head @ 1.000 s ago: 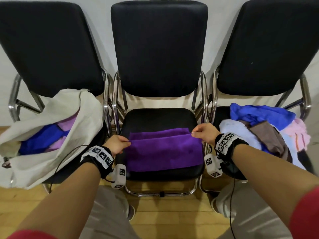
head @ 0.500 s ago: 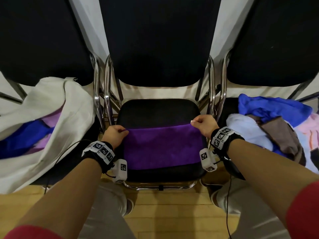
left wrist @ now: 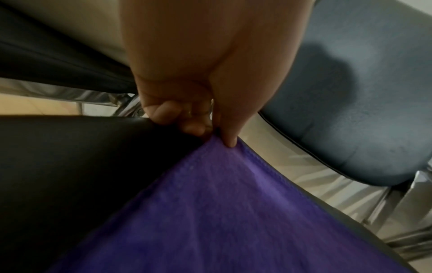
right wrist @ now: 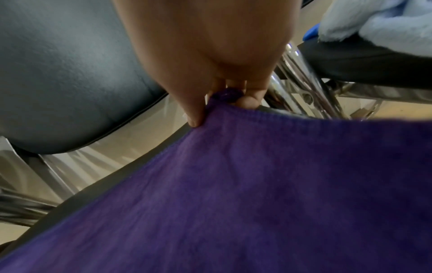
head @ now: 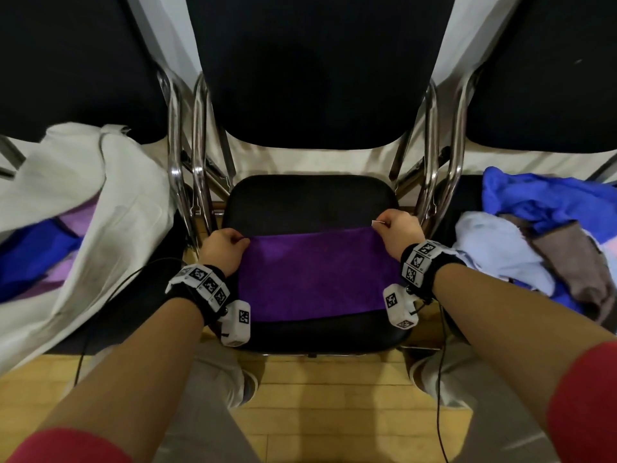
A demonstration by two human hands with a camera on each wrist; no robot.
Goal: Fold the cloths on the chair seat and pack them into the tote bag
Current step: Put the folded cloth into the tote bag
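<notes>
Purple cloth (head: pixel 314 275) spread flat on middle chair seat (head: pixel 310 198); far corners pinched by left hand (head: pixel 222 250) and right hand (head: pixel 397 233), probably to square the fold. Tote bag (head: pixel 83 208) open on left chair, presumably awaiting packing.

Cloth (head: pixel 314 272) on middle chair seat (head: pixel 310 198), tote bag (head: pixel 100 208) left, cloth pile (head: pixel 534 235) right
</notes>
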